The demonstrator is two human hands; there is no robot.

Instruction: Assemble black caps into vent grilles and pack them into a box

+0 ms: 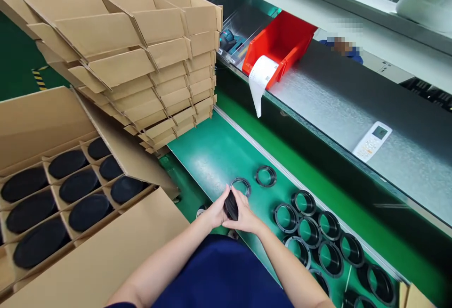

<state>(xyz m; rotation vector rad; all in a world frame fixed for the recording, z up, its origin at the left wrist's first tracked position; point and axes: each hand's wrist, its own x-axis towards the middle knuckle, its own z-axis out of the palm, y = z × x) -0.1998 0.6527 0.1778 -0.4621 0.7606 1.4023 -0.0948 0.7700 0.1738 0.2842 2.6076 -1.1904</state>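
Observation:
My left hand [216, 211] and my right hand [245, 214] are both closed round one black round part [231, 206], held on edge between them just above the green belt [208, 152]. A black ring [240, 186] lies flat on the belt right beyond my fingers. Another ring [266, 176] lies a little farther right. Several black ring-shaped parts [319, 242] are packed together on the belt to the right of my right forearm.
At the left an open cardboard box [52, 110] holds black discs [79, 184] in divider cells. A tall stack of cardboard dividers [141, 58] leans behind it. On the metal shelf are a red bin [282, 39] with a paper label and a white remote [372, 141].

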